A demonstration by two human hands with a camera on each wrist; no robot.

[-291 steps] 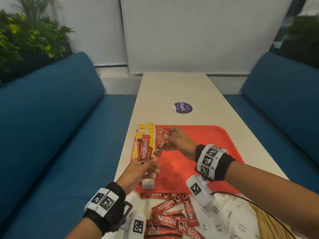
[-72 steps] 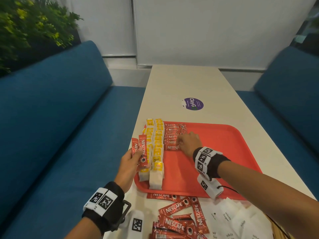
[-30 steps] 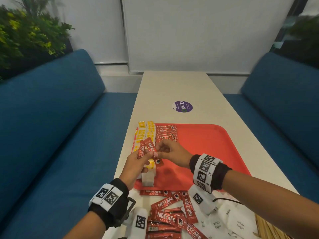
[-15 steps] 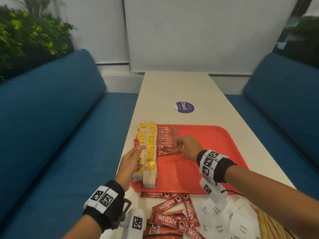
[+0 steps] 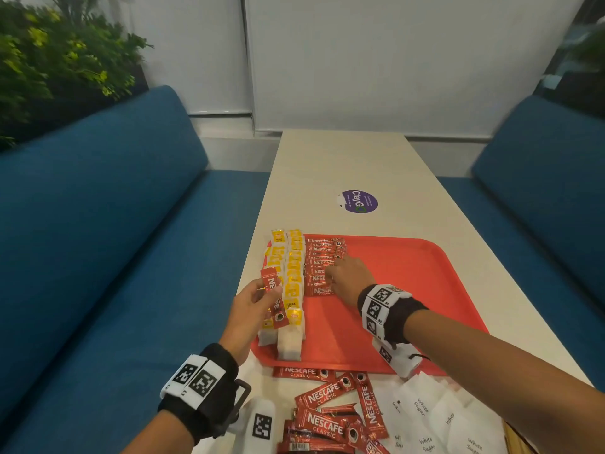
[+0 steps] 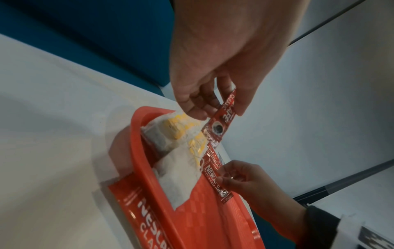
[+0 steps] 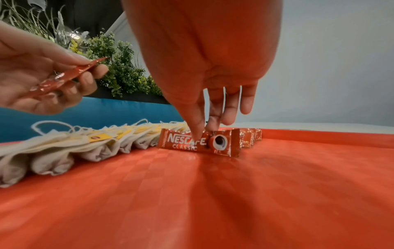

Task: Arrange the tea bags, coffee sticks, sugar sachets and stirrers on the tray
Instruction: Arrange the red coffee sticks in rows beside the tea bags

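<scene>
A red tray (image 5: 425, 253) lies on the table. Along its left side run two columns of yellow-tagged tea bags (image 5: 291, 280), with a row of red coffee sticks (image 5: 322, 257) beside them. My right hand (image 5: 332, 278) reaches over the tray and pinches the nearest coffee stick (image 7: 198, 143) of that row between thumb and forefinger; the stick stands on its edge on the tray. My left hand (image 5: 258, 298) hovers over the tray's left rim and pinches a single coffee stick (image 6: 224, 118). Loose coffee sticks (image 5: 330, 411), white sugar sachets (image 5: 435, 417) and wooden stirrers (image 5: 519, 444) lie on the table in front of the tray.
Blue benches (image 5: 98, 257) flank the narrow white table (image 5: 343, 158) on both sides. A purple sticker (image 5: 358, 201) is on the tabletop beyond the tray. A plant (image 5: 49, 60) stands behind the left bench. The tray's right half is bare.
My right hand took one coffee stick from my left hand and carried it to the near end of the coffee row. My left hand has gone from two sticks to one.
</scene>
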